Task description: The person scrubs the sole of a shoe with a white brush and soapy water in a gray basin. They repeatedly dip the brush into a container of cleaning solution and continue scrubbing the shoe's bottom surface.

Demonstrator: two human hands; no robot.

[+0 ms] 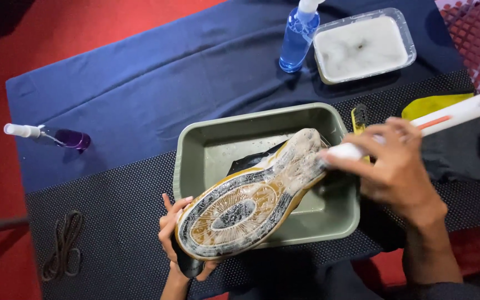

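two hands work a soapy shoe (245, 203) held sole-up over the green basin (195, 150): left hand (174, 233) fingers curled around its heel, right hand (395, 164) clamped on a white brush (418, 125) at the toe. scrubbing looks midway; next likely needs strokes heelward.

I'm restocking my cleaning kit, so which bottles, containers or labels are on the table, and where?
Blue spray bottle: far edge, upright, white nozzle.
Clear tub: right of it, rectangular, cloudy white liquid.
Purple spray bottle: left side, lying down, white nozzle.
No readable labels, signs or screens.
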